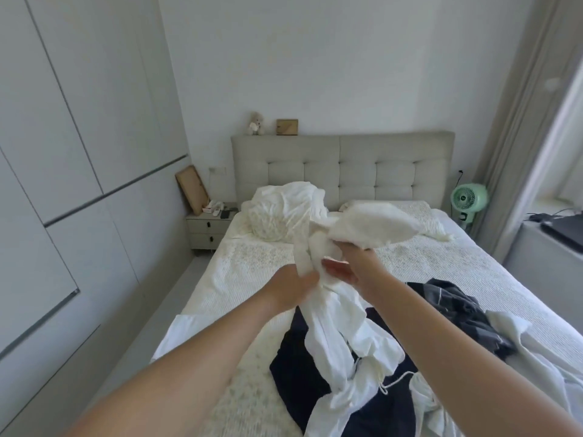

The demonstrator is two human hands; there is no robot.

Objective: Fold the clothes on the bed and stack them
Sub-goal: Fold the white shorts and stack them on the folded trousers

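Setting: a bed [252, 279] with a pale textured cover, seen from its foot edge toward the headboard [342, 165].
Left hand [291, 287]: fingers curled round a bunched, rope-like part of the white garment [334, 329], gripping it.
Right hand [356, 266]: raised beside the left, the 2 nearly touching; it holds the upper part of the same white garment, thumb side toward the camera. Motion blur hides the exact lie of its fingers.
White garment, position: lifted above the middle of the bed; its upper end billows out past the right hand toward the head of the bed, its lower end trails down to the foot edge, twisted, with a thin drawstring [394, 381] hanging loose.
Other clothes: a dark navy garment [296, 370] lies flat under the trailing end near the foot edge; a dark striped garment [463, 307] lies crumpled toward the right edge, with more white cloth [520, 342] beside it.
Stack: no folded pile visible.
Handling, judged: thin, light, limp cloth that keeps no shape and twists readily; not fragile, little risk of slipping.
Where to hold, judged: at 2 well-separated points along a seam or hem, such as shoulders or waistband corners, so the twist falls out before laying it flat.
Caution, judged: the drawstring may snag the navy garment beneath.
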